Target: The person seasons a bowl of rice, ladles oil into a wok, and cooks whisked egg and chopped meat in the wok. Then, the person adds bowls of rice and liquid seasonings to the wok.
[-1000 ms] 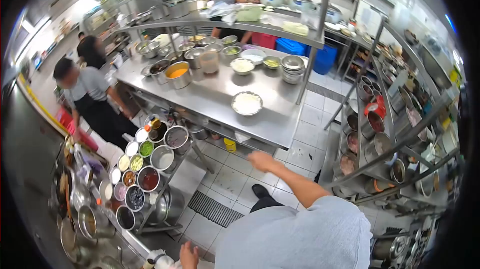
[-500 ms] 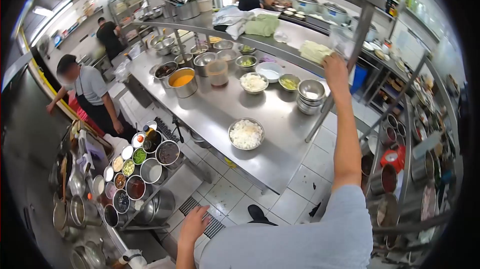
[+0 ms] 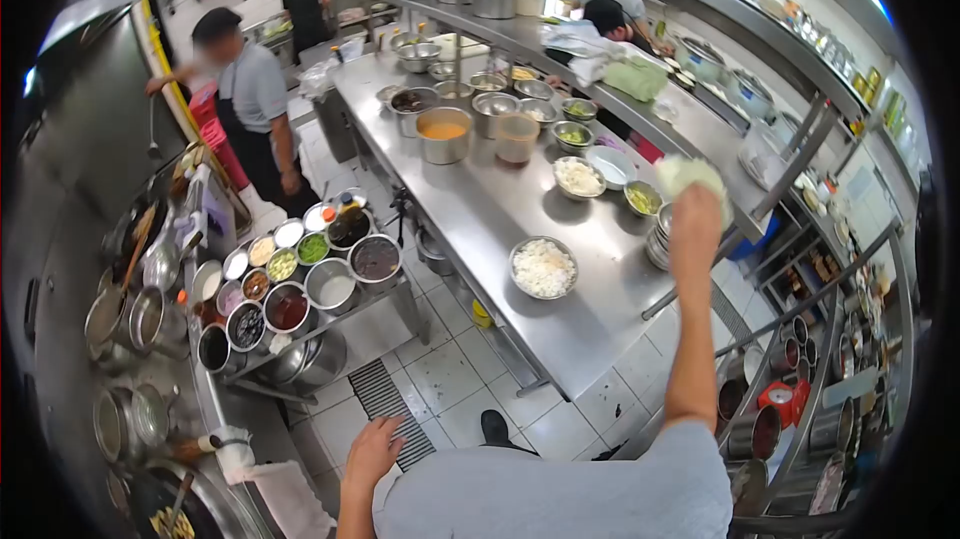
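Where a tiled floor (image 3: 440,379) spreads through the kitchen, a long steel counter (image 3: 470,209) stretches across the middle. It carries a pot of orange liquid (image 3: 443,138), a bowl of white rice (image 3: 543,269) toward the near end, and a second rice bowl (image 3: 579,178) farther back. Close to the stacked metal bowls (image 3: 658,242), the right hand (image 3: 697,214) grips a pale green cloth (image 3: 690,176); the left hand (image 3: 373,451) is open, fingers loosely spread.
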A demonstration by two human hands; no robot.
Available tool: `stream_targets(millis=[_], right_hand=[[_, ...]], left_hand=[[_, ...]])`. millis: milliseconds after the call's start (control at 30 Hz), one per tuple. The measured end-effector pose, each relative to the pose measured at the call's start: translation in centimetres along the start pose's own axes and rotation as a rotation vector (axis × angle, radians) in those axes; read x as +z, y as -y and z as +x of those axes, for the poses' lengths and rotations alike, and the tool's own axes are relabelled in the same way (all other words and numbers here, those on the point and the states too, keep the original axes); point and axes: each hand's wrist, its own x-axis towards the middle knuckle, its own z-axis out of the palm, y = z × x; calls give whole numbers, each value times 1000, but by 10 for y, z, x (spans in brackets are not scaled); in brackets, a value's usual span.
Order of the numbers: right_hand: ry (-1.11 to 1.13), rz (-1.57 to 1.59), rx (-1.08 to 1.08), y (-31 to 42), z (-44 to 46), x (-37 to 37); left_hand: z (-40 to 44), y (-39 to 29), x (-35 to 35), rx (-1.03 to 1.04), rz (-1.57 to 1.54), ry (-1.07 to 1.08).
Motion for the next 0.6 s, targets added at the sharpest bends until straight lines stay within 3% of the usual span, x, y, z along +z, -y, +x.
stream_targets(millis=[33, 133, 167, 233, 267, 333, 400, 467, 500, 567, 600], right_hand=[[118, 185, 32, 35, -22, 2], [745, 845, 412, 173, -95, -9], [969, 1107, 460, 222, -123, -8], [1367, 1447, 420, 326, -162, -39], [1555, 1591, 325, 380, -181, -56], [1751, 1741, -288, 464, -189, -99], [1834, 1806, -521, 521, -180, -129], [1817, 1852, -799, 578, -167, -148], [1768, 1862, -912, 601, -162, -154], [2017, 1720, -991, 643, -154, -179], [1930, 1635, -1221, 664, -142, -199]], left_hand=[[-12, 5, -8, -28, -24, -15], [-47, 38, -24, -63, -193, -71], [-60, 49, -28, -68, -266, -88], [-85, 55, -43, -64, -290, -324], [-97, 54, -55, -86, -296, -455], [-127, 51, -86, -116, -246, -515], [-171, 87, -95, -178, -269, -433], [-216, 116, -110, -378, -456, -289], [-235, 129, -112, -385, -463, -385], [-275, 135, -111, -503, -487, -515], [-291, 138, -115, -586, -504, -539]])
